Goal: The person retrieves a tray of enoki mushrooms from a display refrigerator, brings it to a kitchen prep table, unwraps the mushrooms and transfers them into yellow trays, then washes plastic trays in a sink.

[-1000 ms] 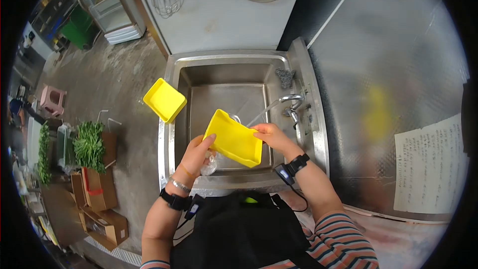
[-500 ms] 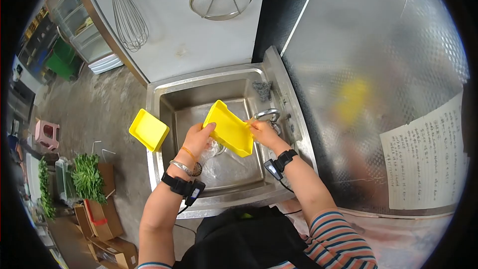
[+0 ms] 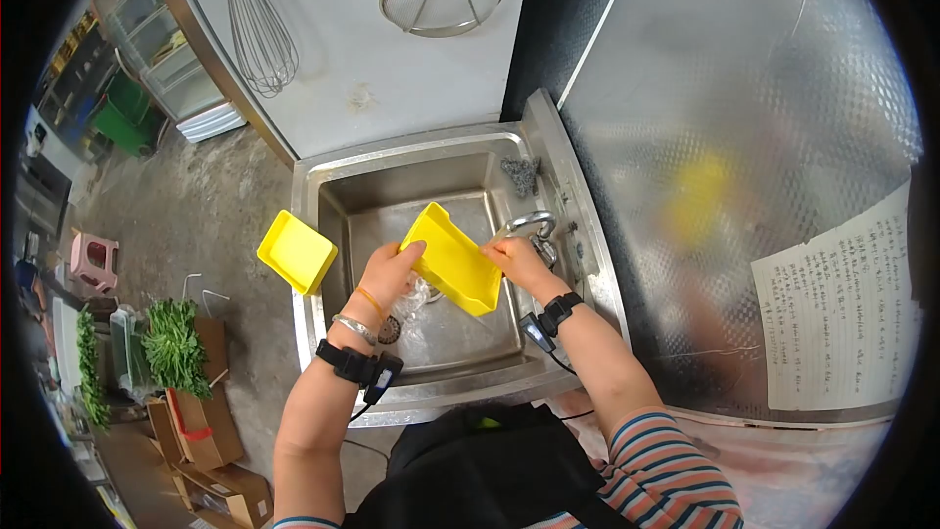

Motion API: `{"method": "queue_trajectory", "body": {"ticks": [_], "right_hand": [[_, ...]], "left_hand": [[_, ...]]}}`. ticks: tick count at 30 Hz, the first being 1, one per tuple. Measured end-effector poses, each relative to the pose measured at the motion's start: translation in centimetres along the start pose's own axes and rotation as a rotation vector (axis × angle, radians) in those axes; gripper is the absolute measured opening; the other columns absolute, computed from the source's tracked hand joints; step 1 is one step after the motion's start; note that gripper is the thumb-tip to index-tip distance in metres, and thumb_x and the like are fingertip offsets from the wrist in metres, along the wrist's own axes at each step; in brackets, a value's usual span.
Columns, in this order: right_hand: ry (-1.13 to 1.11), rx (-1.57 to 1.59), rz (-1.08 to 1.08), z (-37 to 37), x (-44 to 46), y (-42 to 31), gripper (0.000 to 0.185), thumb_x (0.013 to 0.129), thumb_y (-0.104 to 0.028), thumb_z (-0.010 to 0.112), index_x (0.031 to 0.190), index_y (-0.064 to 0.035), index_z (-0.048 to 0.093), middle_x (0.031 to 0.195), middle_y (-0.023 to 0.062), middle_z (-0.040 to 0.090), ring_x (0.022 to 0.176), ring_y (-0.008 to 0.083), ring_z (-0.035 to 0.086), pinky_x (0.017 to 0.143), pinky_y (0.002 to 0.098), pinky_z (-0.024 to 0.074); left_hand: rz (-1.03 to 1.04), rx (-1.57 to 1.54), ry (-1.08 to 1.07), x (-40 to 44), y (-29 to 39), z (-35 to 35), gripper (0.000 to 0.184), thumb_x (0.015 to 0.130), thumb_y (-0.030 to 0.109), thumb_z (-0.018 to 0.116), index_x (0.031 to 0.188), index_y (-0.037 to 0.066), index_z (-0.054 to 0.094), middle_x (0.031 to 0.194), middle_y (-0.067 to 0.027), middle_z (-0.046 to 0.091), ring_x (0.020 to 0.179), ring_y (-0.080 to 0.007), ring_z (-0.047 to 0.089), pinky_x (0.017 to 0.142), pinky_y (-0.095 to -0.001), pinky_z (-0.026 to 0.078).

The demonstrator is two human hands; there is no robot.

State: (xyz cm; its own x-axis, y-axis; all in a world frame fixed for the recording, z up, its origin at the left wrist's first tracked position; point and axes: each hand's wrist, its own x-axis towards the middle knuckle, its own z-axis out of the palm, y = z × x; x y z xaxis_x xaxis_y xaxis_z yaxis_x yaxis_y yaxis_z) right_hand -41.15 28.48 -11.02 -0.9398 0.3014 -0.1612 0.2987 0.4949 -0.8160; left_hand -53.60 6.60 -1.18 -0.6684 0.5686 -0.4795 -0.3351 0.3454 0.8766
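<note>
A yellow plastic box (image 3: 452, 260) is held tilted over the stainless steel sink (image 3: 421, 365). My left hand (image 3: 392, 272) grips its left end, thumb on the rim. The fingers of my right hand (image 3: 517, 263) are closed at the box's right rim, just below the curved faucet (image 3: 530, 222). Those fingertips are partly hidden, and I cannot tell if anything else is in them. Water splashes in the basin under the box. A second yellow box (image 3: 298, 253) rests on the sink's left edge.
A dark scouring pad (image 3: 520, 174) lies at the sink's back right corner. A whisk (image 3: 262, 39) and a strainer (image 3: 442, 0) hang on the wall behind. A handwritten sheet (image 3: 832, 318) is on the right panel. Leafy greens (image 3: 178, 348) and cardboard boxes (image 3: 211, 441) stand at left.
The held box has tipped slightly, its lower right end sinking a little. My right hand has shifted slightly along the rim. The view has moved a little.
</note>
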Motion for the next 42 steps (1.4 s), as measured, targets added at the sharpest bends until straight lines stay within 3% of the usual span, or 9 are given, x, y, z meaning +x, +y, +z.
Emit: {"method": "queue_trajectory", "body": {"ticks": [7, 13, 19, 25, 27, 28, 32, 37, 42], "right_hand": [[0.034, 0.175, -0.176, -0.5, -0.7, -1.5, 0.023, 0.090, -0.018, 0.058, 0.093, 0.0042, 0.065, 0.074, 0.0090, 0.066, 0.068, 0.0118, 0.061, 0.064, 0.0269, 0.0479], [0.137, -0.094, 0.007, -0.3, -0.5, -2.4, 0.017, 0.089, -0.012, 0.059, 0.095, 0.0027, 0.066, 0.075, 0.0092, 0.066, 0.068, 0.0114, 0.060, 0.062, 0.0269, 0.0467], [0.029, 0.387, -0.136, 1.2, 0.7, 3.7, 0.018, 0.086, -0.013, 0.064, 0.092, 0.0034, 0.066, 0.076, 0.0091, 0.066, 0.069, 0.0105, 0.060, 0.063, 0.0261, 0.0462], [0.193, -0.150, -0.004, 0.8, -0.2, 0.1, 0.026, 0.091, -0.022, 0.057, 0.094, 0.0031, 0.065, 0.076, 0.0113, 0.066, 0.073, 0.0166, 0.064, 0.066, 0.0314, 0.0481], [0.357, 0.004, -0.110, 0.9, -0.8, 2.1, 0.030, 0.092, -0.024, 0.054, 0.087, 0.0029, 0.064, 0.072, 0.0114, 0.065, 0.068, 0.0267, 0.064, 0.064, 0.0383, 0.0479], [0.355, -0.214, -0.144, -0.1, -1.8, 0.7, 0.026, 0.090, -0.022, 0.055, 0.082, 0.0015, 0.064, 0.072, 0.0099, 0.064, 0.069, 0.0288, 0.061, 0.065, 0.0395, 0.0476], [0.410, -0.763, -0.450, -3.0, -4.8, 0.0, 0.013, 0.080, -0.014, 0.059, 0.073, -0.0037, 0.064, 0.076, 0.0061, 0.059, 0.080, 0.0276, 0.057, 0.066, 0.0392, 0.0473], [0.226, -0.852, -0.310, -4.7, -6.9, 1.4, 0.008, 0.073, -0.008, 0.060, 0.078, -0.0041, 0.065, 0.085, 0.0067, 0.057, 0.088, 0.0256, 0.054, 0.071, 0.0355, 0.0479], [0.456, -0.693, -0.338, -5.4, -7.1, -0.8, 0.004, 0.072, 0.000, 0.056, 0.075, -0.0007, 0.059, 0.085, 0.0118, 0.054, 0.084, 0.0298, 0.054, 0.070, 0.0381, 0.0465]], "left_hand": [[0.012, -0.017, -0.011, 0.0, -0.3, -0.2, 0.037, 0.086, 0.035, 0.058, 0.088, -0.002, 0.059, 0.064, -0.0010, 0.049, 0.051, -0.0089, 0.043, 0.047, -0.0227, 0.035], [-0.016, -0.079, -0.023, 0.0, -0.4, -0.2, 0.037, 0.086, 0.035, 0.058, 0.089, -0.001, 0.058, 0.064, -0.0008, 0.049, 0.052, -0.0085, 0.043, 0.047, -0.0220, 0.034], [-0.017, -0.074, -0.016, 0.2, -1.1, -1.5, 0.036, 0.088, 0.034, 0.055, 0.094, -0.001, 0.059, 0.069, -0.0019, 0.051, 0.056, -0.0087, 0.042, 0.051, -0.0221, 0.035], [-0.042, -0.130, -0.012, -1.1, -1.9, -1.6, 0.030, 0.088, 0.030, 0.056, 0.091, 0.000, 0.058, 0.070, -0.0022, 0.053, 0.054, -0.0084, 0.043, 0.048, -0.0234, 0.035], [0.086, -0.026, 0.030, -2.0, -3.0, -2.7, 0.025, 0.086, 0.024, 0.058, 0.089, 0.000, 0.056, 0.067, -0.0054, 0.055, 0.052, -0.0118, 0.047, 0.048, -0.0278, 0.038], [0.440, 0.466, 0.251, -2.3, -3.8, -3.0, 0.018, 0.081, 0.015, 0.061, 0.090, 0.001, 0.055, 0.066, -0.0117, 0.057, 0.055, -0.0214, 0.056, 0.051, -0.0339, 0.044], [0.742, 0.931, 0.410, -6.6, -1.7, -3.4, 0.026, 0.069, 0.003, 0.065, 0.094, 0.006, 0.056, 0.077, -0.0145, 0.061, 0.067, -0.0346, 0.061, 0.058, -0.0403, 0.050], [0.977, 0.929, 0.468, -8.9, -2.2, -5.4, 0.033, 0.065, -0.006, 0.060, 0.095, 0.007, 0.057, 0.081, -0.0128, 0.061, 0.069, -0.0328, 0.061, 0.059, -0.0386, 0.050], [0.971, 0.863, 0.524, -11.7, -2.5, -6.2, 0.030, 0.067, -0.005, 0.061, 0.095, 0.006, 0.058, 0.080, -0.0144, 0.062, 0.070, -0.0332, 0.062, 0.061, -0.0363, 0.050]]}}
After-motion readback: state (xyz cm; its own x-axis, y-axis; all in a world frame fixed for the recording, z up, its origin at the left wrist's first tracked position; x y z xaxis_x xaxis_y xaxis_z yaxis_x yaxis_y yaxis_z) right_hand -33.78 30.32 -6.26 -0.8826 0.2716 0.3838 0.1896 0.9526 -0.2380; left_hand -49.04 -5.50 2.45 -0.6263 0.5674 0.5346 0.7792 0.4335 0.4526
